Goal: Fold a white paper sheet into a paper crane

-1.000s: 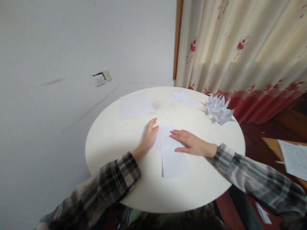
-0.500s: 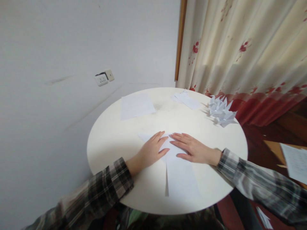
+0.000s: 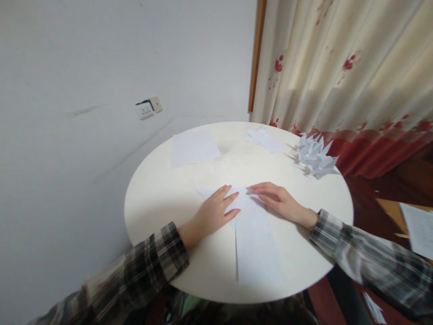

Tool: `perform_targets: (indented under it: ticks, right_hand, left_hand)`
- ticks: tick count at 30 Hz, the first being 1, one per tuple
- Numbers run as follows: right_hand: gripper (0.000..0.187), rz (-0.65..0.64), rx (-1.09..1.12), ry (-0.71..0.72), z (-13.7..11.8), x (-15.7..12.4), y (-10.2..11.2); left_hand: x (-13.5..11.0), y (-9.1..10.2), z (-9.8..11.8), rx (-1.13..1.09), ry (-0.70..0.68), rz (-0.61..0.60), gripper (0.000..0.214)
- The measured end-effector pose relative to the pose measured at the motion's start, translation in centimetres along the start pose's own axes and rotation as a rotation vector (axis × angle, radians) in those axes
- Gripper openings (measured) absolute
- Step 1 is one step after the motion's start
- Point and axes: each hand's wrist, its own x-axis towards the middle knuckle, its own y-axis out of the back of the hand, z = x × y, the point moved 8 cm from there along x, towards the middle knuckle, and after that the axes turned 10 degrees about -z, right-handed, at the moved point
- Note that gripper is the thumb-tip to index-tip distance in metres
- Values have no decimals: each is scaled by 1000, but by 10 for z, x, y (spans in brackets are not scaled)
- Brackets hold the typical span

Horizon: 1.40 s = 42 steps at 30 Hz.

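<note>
A white sheet of paper (image 3: 255, 243) lies on the round white table (image 3: 162, 198), partly folded at its far end, with a crease running toward me. My left hand (image 3: 216, 212) lies flat on the folded part, fingers stretched out and apart. My right hand (image 3: 279, 201) presses flat on the paper's far right edge, fingers extended and pointing left. Both wrists wear plaid sleeves. Neither hand grips anything.
A flat white sheet (image 3: 194, 148) lies at the table's far left, paper scraps (image 3: 265, 140) at the far middle, and a heap of folded paper shapes (image 3: 316, 155) at the far right edge. A curtain (image 3: 338, 67) hangs behind; more paper (image 3: 417, 228) lies on a surface to the right.
My left hand turned from on edge to flat on the fold. My right hand slid away from me along the paper's right side. The sheet's near end now lies closer to me.
</note>
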Motion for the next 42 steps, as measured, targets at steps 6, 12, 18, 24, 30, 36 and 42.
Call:
perform_targets:
  ticks: [6,12,18,24,30,36,42]
  right_hand:
    - [34,102,439,-62,19,-1,8]
    - [45,152,584,-96,20,-1,8]
    - [57,197,580,-194,27,-2,10]
    - [45,-65,-108,5,-4,1,-6]
    - [60,-330,-472,3,-4,1,-36]
    - [62,-344,-498,-14,-3,0,-36]
    - [63,-365,-514,-24,-4,1,-37]
  left_hand:
    - [-1,-1,0,50,-10,12,45]
    - [-1,1,2,84,-9,13,45]
    - [-2,1,1,86,-9,30,43]
    - [-1,3,3,67,-17,38,42]
    - [0,4,5,50,-22,37,43]
    - [1,1,5,80,-22,13,45]
    - [0,0,4,78,-36,13,43]
